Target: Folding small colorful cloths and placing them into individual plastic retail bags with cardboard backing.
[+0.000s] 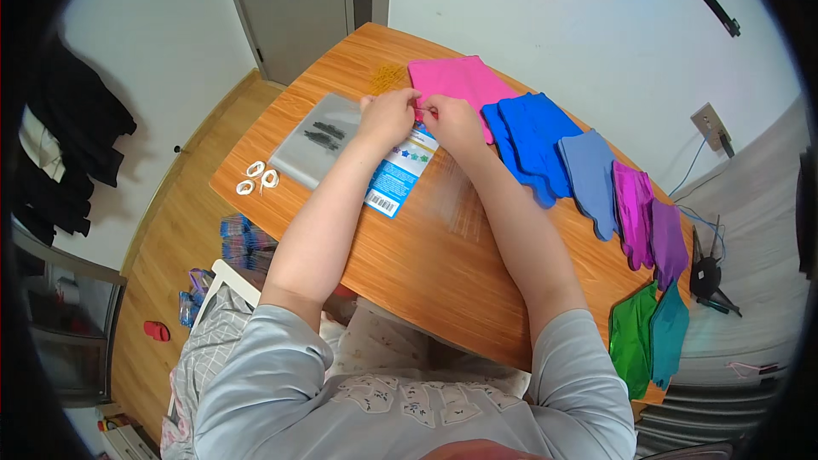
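Observation:
My left hand [390, 119] and my right hand [453, 124] meet over the far part of the wooden table [443, 273], fingertips pinched close together. A small pinkish-red bit shows between them, too small and covered to name. Below the fingers lies a blue and white printed card [397, 177] with star pictures and a barcode. Just beyond the hands is a flat pink foil piece [460, 77]. Left of my left hand sits a stack of clear plastic bags [294, 146], with a bunch of short black strips [324, 135] on top.
A pile of thin gold strips [389, 78] lies at the far edge. White ribbon coils [256, 170] sit at the left corner. Down the right side run flat foil pieces: blue [537, 136], grey-blue [588, 175], magenta [632, 204], purple [669, 238], green [632, 336] and teal [669, 332]. A black router [707, 277] stands beyond.

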The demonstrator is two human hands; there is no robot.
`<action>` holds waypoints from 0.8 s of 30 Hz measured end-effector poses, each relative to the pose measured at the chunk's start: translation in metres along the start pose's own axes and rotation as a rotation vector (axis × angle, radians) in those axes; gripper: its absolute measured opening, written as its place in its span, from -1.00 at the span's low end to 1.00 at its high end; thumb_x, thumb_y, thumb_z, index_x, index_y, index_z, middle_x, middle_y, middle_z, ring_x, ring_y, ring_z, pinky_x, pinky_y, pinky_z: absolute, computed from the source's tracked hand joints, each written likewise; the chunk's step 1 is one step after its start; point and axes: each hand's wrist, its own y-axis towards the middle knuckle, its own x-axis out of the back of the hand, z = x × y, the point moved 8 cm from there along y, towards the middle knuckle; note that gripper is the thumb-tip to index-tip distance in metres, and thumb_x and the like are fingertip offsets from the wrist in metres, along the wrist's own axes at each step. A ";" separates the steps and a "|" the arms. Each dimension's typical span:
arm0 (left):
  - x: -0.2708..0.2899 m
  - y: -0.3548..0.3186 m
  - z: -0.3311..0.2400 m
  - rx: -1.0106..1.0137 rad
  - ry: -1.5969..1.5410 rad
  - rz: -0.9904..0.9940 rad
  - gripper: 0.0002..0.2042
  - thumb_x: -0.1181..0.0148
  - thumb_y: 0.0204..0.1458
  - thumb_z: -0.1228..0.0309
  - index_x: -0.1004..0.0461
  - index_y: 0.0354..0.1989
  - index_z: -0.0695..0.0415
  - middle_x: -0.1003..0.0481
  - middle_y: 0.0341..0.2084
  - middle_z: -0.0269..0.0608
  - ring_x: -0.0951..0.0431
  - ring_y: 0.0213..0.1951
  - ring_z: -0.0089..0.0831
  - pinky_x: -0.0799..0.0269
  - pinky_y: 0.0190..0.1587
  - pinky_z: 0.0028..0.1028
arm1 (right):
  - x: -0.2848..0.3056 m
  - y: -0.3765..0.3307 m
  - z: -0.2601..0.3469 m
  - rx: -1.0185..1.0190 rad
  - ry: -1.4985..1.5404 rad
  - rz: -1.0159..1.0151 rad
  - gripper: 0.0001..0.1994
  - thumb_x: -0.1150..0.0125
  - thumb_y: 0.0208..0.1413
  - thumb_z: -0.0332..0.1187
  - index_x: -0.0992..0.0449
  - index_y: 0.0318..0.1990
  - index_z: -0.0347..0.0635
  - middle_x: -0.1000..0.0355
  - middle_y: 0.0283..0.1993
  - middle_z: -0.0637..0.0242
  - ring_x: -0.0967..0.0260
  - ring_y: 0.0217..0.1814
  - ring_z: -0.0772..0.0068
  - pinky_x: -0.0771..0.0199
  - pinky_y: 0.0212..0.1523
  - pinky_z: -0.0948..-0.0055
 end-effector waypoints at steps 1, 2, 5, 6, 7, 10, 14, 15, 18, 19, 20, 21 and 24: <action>-0.001 -0.001 -0.001 -0.012 0.007 0.028 -0.66 0.05 0.19 0.35 -0.60 0.04 0.03 -0.65 -0.12 -0.11 -0.59 0.04 -0.27 -0.12 0.18 -0.20 | 0.002 0.000 -0.001 -0.025 0.047 -0.002 -0.86 -0.34 0.05 -0.35 -0.65 -0.26 -0.18 -0.60 -0.30 0.06 -0.59 -0.27 0.06 -0.58 -0.21 0.17; 0.000 -0.002 -0.001 -0.008 0.012 0.027 -0.66 0.05 0.19 0.35 -0.60 0.04 0.03 -0.65 -0.12 -0.11 -0.59 0.04 -0.27 -0.12 0.18 -0.20 | 0.003 0.001 -0.001 -0.049 0.095 -0.004 -0.85 -0.37 0.04 -0.35 -0.65 -0.26 -0.20 -0.62 -0.31 0.08 -0.61 -0.29 0.13 -0.59 -0.25 0.23; -0.003 -0.002 -0.009 -0.042 0.018 0.037 -0.65 0.07 0.23 0.26 -0.63 0.03 0.01 -0.64 -0.14 -0.08 -0.59 0.02 -0.19 -0.20 0.18 -0.14 | -0.001 0.002 -0.020 -0.154 0.430 -0.032 -0.86 -0.40 0.02 -0.38 -0.63 -0.31 -0.24 -0.61 -0.37 0.11 -0.61 -0.32 0.24 -0.58 -0.27 0.27; -0.004 -0.003 -0.010 -0.062 0.009 0.023 -0.65 0.04 0.23 0.23 -0.62 0.04 0.01 -0.64 -0.15 -0.06 -0.60 0.00 -0.15 -0.25 0.16 -0.12 | -0.002 0.003 -0.024 -0.151 0.433 -0.026 -0.86 -0.40 0.02 -0.38 -0.63 -0.31 -0.24 -0.61 -0.37 0.11 -0.61 -0.32 0.24 -0.58 -0.27 0.27; -0.004 -0.004 -0.012 -0.081 0.001 0.004 -0.65 0.01 0.24 0.20 -0.61 0.06 0.00 -0.64 -0.17 -0.05 -0.60 -0.02 -0.10 -0.30 0.15 -0.09 | 0.000 0.005 -0.030 -0.165 0.465 -0.046 -0.86 -0.40 0.04 -0.37 -0.62 -0.32 -0.26 -0.62 -0.36 0.14 -0.59 -0.31 0.32 -0.57 -0.27 0.33; -0.014 -0.002 -0.017 -0.101 0.044 -0.016 -0.63 -0.04 0.23 0.12 -0.60 0.08 0.00 -0.64 -0.17 -0.05 -0.61 -0.05 -0.06 -0.35 0.12 -0.08 | 0.003 0.009 -0.061 -0.319 0.770 -0.103 -0.85 -0.38 0.10 -0.37 -0.59 -0.34 -0.28 -0.56 -0.39 0.26 -0.49 -0.38 0.47 -0.48 -0.35 0.47; -0.019 -0.005 -0.024 -0.193 0.081 0.059 -0.68 -0.20 0.14 0.10 -0.66 -0.06 -0.01 -0.65 -0.27 -0.07 -0.62 -0.13 -0.07 -0.41 0.00 -0.07 | 0.047 0.018 -0.087 -0.430 0.758 -0.182 -0.86 -0.28 0.18 -0.39 -0.48 -0.24 -0.26 -0.49 -0.38 0.33 -0.42 -0.41 0.53 -0.39 -0.43 0.49; -0.023 -0.004 -0.029 -0.213 0.064 0.064 -0.68 -0.20 0.14 0.10 -0.66 -0.06 -0.01 -0.65 -0.27 -0.07 -0.62 -0.13 -0.07 -0.41 0.00 -0.07 | 0.066 0.020 -0.103 -0.437 0.699 -0.256 -0.86 -0.22 0.20 -0.41 -0.46 -0.17 -0.26 -0.52 -0.33 0.25 -0.45 -0.37 0.47 -0.43 -0.38 0.45; -0.021 -0.008 -0.018 -0.248 0.112 0.023 -0.71 -0.27 0.09 0.11 -0.68 -0.15 0.00 -0.64 -0.30 -0.10 -0.62 -0.15 -0.09 -0.42 -0.03 -0.05 | 0.137 0.021 -0.085 -0.292 0.476 -0.592 -0.85 -0.17 0.24 -0.38 -0.44 -0.13 -0.26 -0.47 -0.37 0.28 -0.39 -0.43 0.53 -0.39 -0.42 0.48; -0.020 -0.008 -0.019 -0.269 0.123 -0.021 -0.72 -0.27 0.07 0.11 -0.68 -0.18 0.01 -0.63 -0.30 -0.10 -0.62 -0.15 -0.10 -0.42 -0.04 -0.04 | 0.166 0.021 -0.084 -0.239 0.377 -0.669 -0.83 -0.14 0.26 -0.40 -0.42 -0.09 -0.29 -0.49 -0.32 0.23 -0.43 -0.35 0.48 -0.42 -0.33 0.44; -0.019 -0.008 -0.021 -0.290 0.133 -0.065 -0.72 -0.28 0.06 0.11 -0.68 -0.21 0.02 -0.62 -0.29 -0.11 -0.61 -0.15 -0.11 -0.42 -0.05 -0.03 | 0.194 0.018 -0.082 -0.185 0.276 -0.744 -0.81 -0.11 0.27 -0.41 -0.41 -0.05 -0.31 -0.50 -0.27 0.17 -0.47 -0.27 0.42 -0.46 -0.24 0.41; -0.018 -0.010 -0.014 -0.270 0.127 -0.072 -0.72 -0.29 0.05 0.12 -0.67 -0.23 0.04 -0.62 -0.26 -0.11 -0.61 -0.12 -0.13 -0.42 -0.05 -0.03 | 0.217 0.011 -0.051 -0.085 0.193 -0.839 -0.85 -0.08 0.22 -0.52 -0.48 -0.09 -0.27 -0.52 -0.20 0.09 -0.51 -0.13 0.23 -0.49 -0.08 0.33; -0.019 -0.009 -0.019 -0.288 0.116 -0.079 -0.72 -0.30 0.05 0.13 -0.67 -0.25 0.07 -0.62 -0.27 -0.12 -0.60 -0.12 -0.13 -0.42 -0.05 -0.04 | 0.251 -0.001 -0.002 0.394 -0.362 -0.776 -0.84 -0.09 0.12 -0.60 -0.56 -0.21 -0.21 -0.53 -0.16 0.08 -0.51 -0.11 0.03 -0.51 -0.03 0.26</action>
